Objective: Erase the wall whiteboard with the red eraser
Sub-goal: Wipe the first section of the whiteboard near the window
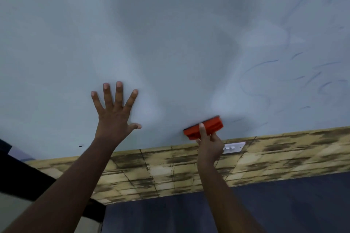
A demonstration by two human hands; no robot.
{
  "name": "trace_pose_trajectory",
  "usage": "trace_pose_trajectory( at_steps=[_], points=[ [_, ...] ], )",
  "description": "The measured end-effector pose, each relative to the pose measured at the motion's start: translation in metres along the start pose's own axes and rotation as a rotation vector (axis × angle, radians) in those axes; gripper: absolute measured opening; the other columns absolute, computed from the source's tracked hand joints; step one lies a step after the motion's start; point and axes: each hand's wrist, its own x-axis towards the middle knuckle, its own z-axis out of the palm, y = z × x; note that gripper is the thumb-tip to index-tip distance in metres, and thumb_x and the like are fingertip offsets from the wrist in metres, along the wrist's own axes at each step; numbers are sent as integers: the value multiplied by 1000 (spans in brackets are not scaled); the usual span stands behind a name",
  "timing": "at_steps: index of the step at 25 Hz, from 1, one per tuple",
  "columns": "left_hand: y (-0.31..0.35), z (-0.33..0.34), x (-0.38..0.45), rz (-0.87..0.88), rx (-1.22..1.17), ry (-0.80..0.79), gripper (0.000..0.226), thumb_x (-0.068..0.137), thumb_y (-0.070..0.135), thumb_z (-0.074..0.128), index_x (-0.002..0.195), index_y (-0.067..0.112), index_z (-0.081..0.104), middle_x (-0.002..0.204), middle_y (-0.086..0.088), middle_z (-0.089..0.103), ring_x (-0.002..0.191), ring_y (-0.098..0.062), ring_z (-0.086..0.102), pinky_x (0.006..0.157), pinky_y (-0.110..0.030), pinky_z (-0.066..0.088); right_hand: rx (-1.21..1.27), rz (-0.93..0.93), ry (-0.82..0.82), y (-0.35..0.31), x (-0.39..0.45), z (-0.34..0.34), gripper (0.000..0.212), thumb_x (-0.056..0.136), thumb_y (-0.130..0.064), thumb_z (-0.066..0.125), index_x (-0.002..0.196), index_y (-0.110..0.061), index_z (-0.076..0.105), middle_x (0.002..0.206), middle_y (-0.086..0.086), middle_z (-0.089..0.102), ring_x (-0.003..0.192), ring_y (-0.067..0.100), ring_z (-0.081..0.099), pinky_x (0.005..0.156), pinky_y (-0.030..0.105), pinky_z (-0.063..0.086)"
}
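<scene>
Red eraser [203, 127] against whiteboard [170, 34]

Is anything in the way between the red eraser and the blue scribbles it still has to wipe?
Nothing visible. The red eraser, gripped by the right hand, has bare whiteboard between it and the blue scribbles.

Head camera faces the whiteboard [170, 34] close, tilted downward.

You are pressing a red eraser [203, 127] of smooth, matt-looking plastic against a whiteboard [170, 34] whose smooth surface is showing a soft sheen and faint blue ink smears. Below it, the wall [284, 155] is wearing a tan, wood-plank patterned covering, mottled dark, and a glossy white plastic switch plate [233, 147] is sitting on it.
</scene>
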Motion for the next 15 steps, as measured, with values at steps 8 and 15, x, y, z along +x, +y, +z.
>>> trace_pose_trajectory(
  at_steps=[8, 15],
  points=[
    [0, 7, -4, 23, 40, 30, 130, 82, 65, 81, 170, 24, -6, 172, -17, -29, 155, -46, -31, 120, -70, -20, -947, -1005, -452, 31, -71, 69, 66, 73, -66, 76, 124, -24, 66, 96, -4, 70, 78, 17, 67, 66, 31, 56],
    [-7, 7, -3, 46, -2, -43, 171, 43, 58, 101, 170, 27, -9, 172, -17, -28, 155, -47, -31, 119, -68, -27, -305, -34, 112, 47, 12, -15, 48, 72, -51, 89, 99, -17, 67, 87, -2, 71, 88, 26, 70, 78, 37, 54]
  ],
)
